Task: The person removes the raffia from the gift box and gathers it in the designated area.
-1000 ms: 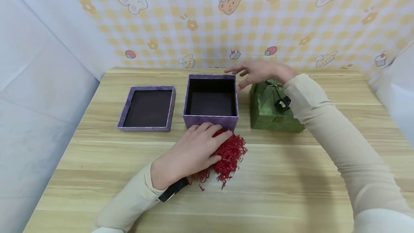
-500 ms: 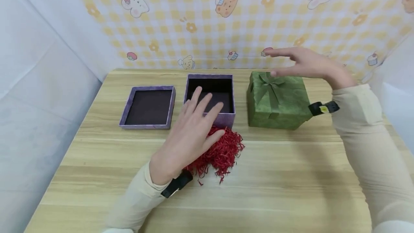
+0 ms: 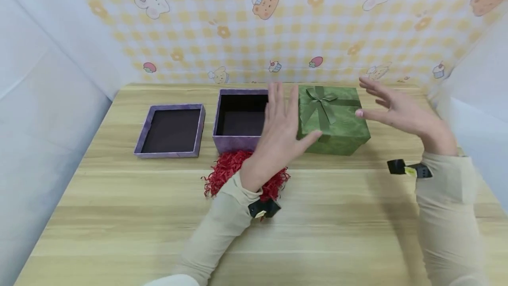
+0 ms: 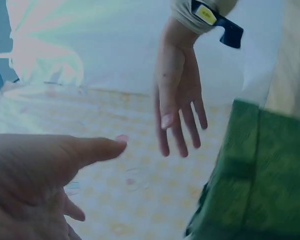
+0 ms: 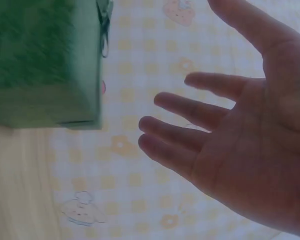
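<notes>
A green, ribbon-tied, rectangular cardboard-looking box [image 3: 345,122] sits on the pale wood-grain table [image 3: 337,233], between two and three o'clock from the left hand [image 3: 278,140], nine o'clock from the right hand [image 3: 410,116]. Both spread, grasping nothing. The box's longer side seems to run nine-to-three; nearer hand unclear.

head: bright, soft shadow on table [image 3: 337,233] | left wrist: glare upper left | right wrist: dim, blurred
</notes>
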`<move>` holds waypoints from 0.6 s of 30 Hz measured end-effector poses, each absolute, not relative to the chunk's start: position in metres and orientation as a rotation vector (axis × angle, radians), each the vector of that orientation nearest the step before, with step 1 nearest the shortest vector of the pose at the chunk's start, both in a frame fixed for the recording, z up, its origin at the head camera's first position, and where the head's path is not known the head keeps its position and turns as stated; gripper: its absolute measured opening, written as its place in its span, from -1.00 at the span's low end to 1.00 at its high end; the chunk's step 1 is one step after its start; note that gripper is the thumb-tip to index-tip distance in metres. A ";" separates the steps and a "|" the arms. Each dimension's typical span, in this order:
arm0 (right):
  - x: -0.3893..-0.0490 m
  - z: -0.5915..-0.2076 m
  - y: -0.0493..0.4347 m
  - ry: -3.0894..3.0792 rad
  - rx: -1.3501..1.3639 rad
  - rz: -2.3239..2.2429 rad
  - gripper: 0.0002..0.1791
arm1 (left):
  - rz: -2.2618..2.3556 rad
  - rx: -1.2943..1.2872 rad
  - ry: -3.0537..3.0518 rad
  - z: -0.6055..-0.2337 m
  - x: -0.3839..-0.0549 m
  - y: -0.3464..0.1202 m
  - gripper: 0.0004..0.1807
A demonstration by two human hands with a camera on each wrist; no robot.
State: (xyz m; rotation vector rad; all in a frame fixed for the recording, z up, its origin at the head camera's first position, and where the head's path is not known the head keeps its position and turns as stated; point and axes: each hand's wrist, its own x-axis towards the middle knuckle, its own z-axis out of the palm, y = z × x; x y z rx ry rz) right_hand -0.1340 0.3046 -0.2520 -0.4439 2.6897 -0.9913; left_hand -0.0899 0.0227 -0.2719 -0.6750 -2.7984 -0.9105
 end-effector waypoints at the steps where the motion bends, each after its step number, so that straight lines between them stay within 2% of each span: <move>1: -0.132 -0.258 0.305 2.671 -0.427 -1.028 -0.07 | -0.982 -0.692 -2.795 -0.275 -0.092 0.029 0.12; 8: -0.122 -0.293 0.312 2.594 -0.329 -1.249 0.10 | -1.359 -0.767 -2.612 -0.309 -0.111 0.060 0.26; 18: -0.124 -0.325 0.312 2.501 -0.273 -1.266 0.28 | -1.651 -0.635 -2.555 -0.341 -0.120 0.069 0.24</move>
